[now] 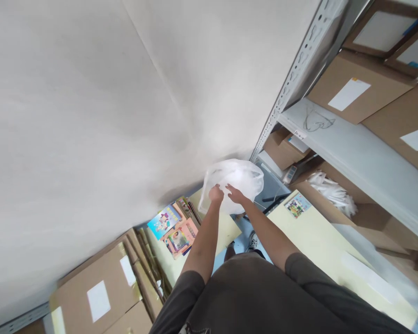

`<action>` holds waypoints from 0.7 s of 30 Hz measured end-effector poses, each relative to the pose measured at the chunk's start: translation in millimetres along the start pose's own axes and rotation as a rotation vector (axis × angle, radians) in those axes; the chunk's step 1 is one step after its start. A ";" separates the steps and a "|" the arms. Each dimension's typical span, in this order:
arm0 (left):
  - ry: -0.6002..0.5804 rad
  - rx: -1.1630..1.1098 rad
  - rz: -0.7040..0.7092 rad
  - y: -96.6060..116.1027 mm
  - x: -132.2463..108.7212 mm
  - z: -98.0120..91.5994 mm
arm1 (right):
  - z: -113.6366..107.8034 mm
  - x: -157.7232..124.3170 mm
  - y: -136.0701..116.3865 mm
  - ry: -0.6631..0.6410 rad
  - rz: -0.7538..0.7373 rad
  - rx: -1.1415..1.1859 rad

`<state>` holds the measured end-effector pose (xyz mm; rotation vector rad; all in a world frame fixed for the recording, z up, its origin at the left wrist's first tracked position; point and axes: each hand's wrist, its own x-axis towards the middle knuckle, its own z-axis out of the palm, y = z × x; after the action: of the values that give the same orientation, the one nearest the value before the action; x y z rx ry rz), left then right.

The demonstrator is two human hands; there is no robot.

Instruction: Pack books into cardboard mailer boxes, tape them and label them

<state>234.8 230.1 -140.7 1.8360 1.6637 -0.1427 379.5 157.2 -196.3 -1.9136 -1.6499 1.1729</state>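
White plastic bag [238,176] is held up in the head view, puffed and crumpled, out in front of a grey T-shirt [245,297]. As far as can be told, it hasn't been set down or boxed up: it sits clear of the floor and shelf, nothing can be made out inside it, and its opening can't really be picked out, tbh.

The left hand [216,195] has its fingers [214,188] curled in, and a pinch of the plastic seems to be clenched there, though the fingertips are partly buried in the film. The right hand [236,195] is more open, with its fingers [229,188] spread and laid against the bag, and no real grip can be seen from this angle.

Just below the hands, picture books [172,229] are piled on a pale yellow sheet [223,222], and a blue floor [242,232] shows past the arms. To the right, cardboard boxes with white labels [355,88] are stacked on a grey steel shelf [334,144], and a bunch of white plastic strips [330,192] is sticking out of an open box [320,195] lower down. A large off-white wall [90,139] fills the left side.
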 end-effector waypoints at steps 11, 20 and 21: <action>0.246 -0.197 0.362 0.0 -45.6 -77.3 | -56.7 -37.6 -24.8 0.263 -0.086 0.029; 0.310 -0.654 0.703 21.4 -81.7 -156.3 | -103.9 -46.0 -76.0 0.391 -0.175 0.381; 0.292 -0.687 0.731 25.7 -86.0 -164.8 | -109.2 -46.6 -82.7 0.410 -0.192 0.396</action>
<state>187.1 243.2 40.4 1.8100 0.9149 0.9232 411.2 161.5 -55.2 -1.5762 -1.2424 0.8779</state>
